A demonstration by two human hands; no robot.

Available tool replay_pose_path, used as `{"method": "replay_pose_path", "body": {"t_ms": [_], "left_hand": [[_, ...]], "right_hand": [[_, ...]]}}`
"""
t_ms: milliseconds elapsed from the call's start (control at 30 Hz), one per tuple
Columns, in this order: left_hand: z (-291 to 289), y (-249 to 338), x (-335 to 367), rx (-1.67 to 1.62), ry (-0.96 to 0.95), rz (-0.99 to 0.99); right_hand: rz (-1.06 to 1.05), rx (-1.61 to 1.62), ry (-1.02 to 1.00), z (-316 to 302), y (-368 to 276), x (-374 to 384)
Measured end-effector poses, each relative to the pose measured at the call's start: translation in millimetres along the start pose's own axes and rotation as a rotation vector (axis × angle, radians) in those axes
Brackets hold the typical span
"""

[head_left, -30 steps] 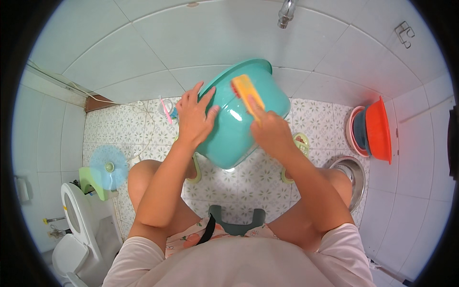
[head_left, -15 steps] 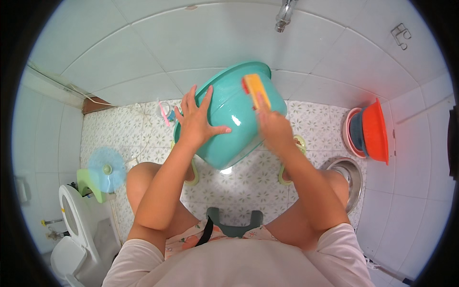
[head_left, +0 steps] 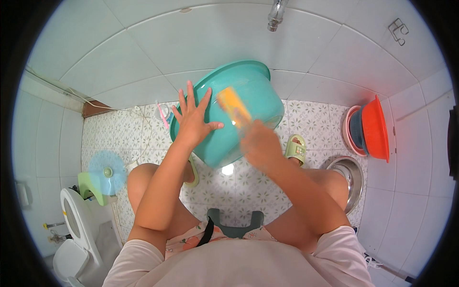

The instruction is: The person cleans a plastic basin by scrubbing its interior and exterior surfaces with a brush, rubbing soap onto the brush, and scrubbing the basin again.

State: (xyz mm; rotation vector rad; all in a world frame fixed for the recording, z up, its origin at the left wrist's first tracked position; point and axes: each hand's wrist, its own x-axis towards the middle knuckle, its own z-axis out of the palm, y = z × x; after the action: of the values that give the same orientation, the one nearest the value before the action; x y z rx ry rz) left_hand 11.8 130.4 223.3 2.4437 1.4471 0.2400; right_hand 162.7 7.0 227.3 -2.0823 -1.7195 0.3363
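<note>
A large teal basin is tipped on its side between my feet, its wet outer surface turned up toward me and its rim near the tiled wall. My left hand lies on its left side, fingers spread wide and thumb apart. In my right hand is a yellow scrub brush, gripped by its near end and smeared by motion. The brush is over the basin's outer surface, just right of my left hand. Its working face is too blurred to make out.
At the right wall lean stacked basins, an orange-red one outermost, beside a metal bowl. A tap juts from the far wall. On the left are a toilet, a green stool, a fan and a pink toothbrush.
The brush in my right hand has moved left and toward me across the basin. My left hand stays spread on the basin, shifted slightly left. The basin has tilted a little.
</note>
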Motion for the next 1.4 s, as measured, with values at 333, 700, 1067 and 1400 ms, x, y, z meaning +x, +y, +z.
{"method": "replay_pose_path", "body": {"t_ms": [333, 700, 1067, 1400], "left_hand": [[-15.2, 20.6, -1.0, -0.040, -0.028, -0.035], [3.7, 15.8, 3.1, -0.130, -0.128, 0.164], [-0.1, 13.1, 4.0, -0.129, -0.131, 0.160], [1.5, 13.1, 5.9, -0.146, -0.112, 0.150]], "right_hand": [[0.145, 0.116, 0.003, -25.9, 28.2, 16.2], [0.184, 0.164, 0.011, -23.9, 30.9, 23.3], [0.233, 0.122, 0.007, -25.6, 26.4, 21.0], [0.149, 0.035, -0.072, -15.7, 10.2, 11.3]]}}
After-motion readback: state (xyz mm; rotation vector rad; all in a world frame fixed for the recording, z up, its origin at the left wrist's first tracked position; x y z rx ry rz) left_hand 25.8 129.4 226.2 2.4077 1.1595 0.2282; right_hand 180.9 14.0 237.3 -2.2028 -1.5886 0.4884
